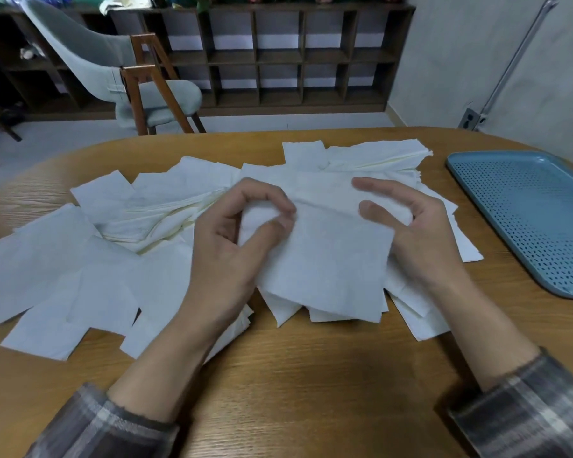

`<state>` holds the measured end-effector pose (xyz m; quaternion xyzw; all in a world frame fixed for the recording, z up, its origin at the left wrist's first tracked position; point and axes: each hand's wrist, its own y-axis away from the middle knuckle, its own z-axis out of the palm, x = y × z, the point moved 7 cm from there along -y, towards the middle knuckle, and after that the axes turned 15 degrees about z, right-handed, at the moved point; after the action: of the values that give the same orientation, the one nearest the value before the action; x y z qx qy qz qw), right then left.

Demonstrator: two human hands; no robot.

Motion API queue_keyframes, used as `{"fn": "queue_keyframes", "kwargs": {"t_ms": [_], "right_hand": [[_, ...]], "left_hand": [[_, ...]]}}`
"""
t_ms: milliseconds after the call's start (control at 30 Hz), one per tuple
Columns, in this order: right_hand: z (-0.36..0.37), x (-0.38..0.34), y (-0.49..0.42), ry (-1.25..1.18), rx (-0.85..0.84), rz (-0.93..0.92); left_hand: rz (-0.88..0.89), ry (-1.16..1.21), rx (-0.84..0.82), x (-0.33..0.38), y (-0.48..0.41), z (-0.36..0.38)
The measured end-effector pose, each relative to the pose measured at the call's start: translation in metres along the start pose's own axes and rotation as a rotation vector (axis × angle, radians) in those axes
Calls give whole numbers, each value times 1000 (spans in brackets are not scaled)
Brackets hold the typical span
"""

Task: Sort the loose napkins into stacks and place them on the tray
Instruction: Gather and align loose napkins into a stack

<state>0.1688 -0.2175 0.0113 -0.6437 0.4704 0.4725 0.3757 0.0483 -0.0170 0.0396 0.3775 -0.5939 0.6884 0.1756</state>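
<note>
Plaid sleeves (106, 421) at near edge of the wooden desk (295, 375). Left hand (232, 246): grip curled tight, thumb and forefinger pinching the top-left corner of one white napkin (328, 259). Right hand (411, 236): grip half curled, thumb on the napkin's right edge. Napkin lies over the heap. Loose napkins (80, 269) overlap across desk, left to centre-right. Blue perforated tray (526, 219) at right, just clear of them. Beyond the desk: grey chair (113, 61), dark cubby shelf (278, 57).
</note>
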Motion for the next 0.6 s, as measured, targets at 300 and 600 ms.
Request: {"fn": "queue_keyframes", "kwargs": {"t_ms": [300, 600], "right_hand": [[22, 2, 9, -340, -269, 179], [19, -7, 11, -11, -188, 32]], "left_hand": [[-196, -49, 89, -24, 12, 5], [-164, -176, -54, -22, 3, 0]]}}
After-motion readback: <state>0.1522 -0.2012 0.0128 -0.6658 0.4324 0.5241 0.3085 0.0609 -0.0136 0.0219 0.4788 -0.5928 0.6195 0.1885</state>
